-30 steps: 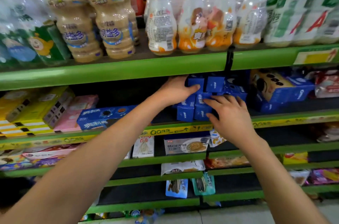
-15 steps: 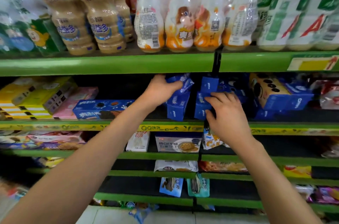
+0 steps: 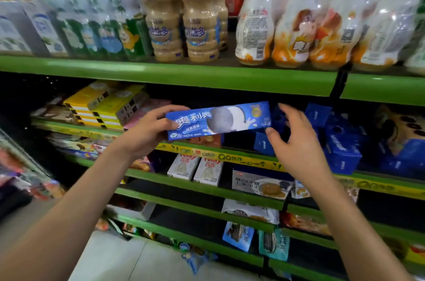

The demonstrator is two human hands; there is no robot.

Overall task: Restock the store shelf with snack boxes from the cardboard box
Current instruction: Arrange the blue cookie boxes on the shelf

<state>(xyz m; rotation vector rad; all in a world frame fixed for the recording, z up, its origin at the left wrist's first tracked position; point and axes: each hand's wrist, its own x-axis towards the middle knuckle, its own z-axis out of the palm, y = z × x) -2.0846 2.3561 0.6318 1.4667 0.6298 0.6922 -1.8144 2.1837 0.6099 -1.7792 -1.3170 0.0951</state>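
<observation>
A long blue cookie box (image 3: 218, 119) is held flat in front of the second green shelf (image 3: 230, 156). My left hand (image 3: 149, 133) grips its left end, thumb on the front face. My right hand (image 3: 296, 142) hovers at the box's right end with fingers spread, thumb close to its lower corner. Behind and to the right stand several small blue snack boxes (image 3: 340, 142) on the same shelf. The cardboard box is out of view.
Yellow boxes (image 3: 103, 106) and a pink box (image 3: 147, 110) lie on the shelf's left part. Drink bottle packs (image 3: 184, 21) fill the shelf above. White snack boxes (image 3: 195, 165) and packets (image 3: 259, 184) sit on lower shelves. Pale floor (image 3: 115, 257) shows below.
My left hand has come out of the shelf with a long blue box, now held sideways. My right hand has left the small boxes and opened beside it. The view shifted left.
</observation>
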